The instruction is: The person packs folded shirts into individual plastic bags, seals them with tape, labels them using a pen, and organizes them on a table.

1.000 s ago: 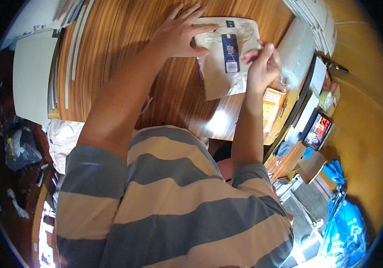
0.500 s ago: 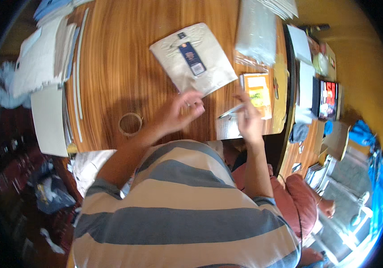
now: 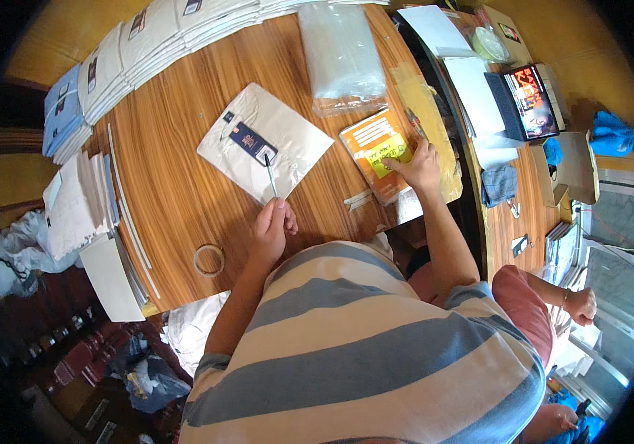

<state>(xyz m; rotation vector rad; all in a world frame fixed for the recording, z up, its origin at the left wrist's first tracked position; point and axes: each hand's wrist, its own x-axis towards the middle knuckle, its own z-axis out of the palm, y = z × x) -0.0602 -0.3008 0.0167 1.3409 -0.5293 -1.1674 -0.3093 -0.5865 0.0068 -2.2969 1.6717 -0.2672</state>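
Note:
My left hand is closed on a slim pen, whose dark end points away over a folded cream garment in clear plastic. A dark blue hang tag lies on the garment beside the pen's end. On the right, my right hand has thumb and fingers apart. It rests over the right edge of an orange notebook bearing a yellow sticky note. Its fingertips are near a small red-and-grey tool, whose kind I cannot make out.
A roll of tape lies at the table's near left. Clear plastic bags are piled at the back. Stacks of folded garments line the far left edge. A tablet stands on the right-hand table; another person's hand is at right.
My left hand has closed on the pen, which points over the garment. My right hand has moved onto the notebook's right edge. The view has turned, bringing more garment stacks into sight.

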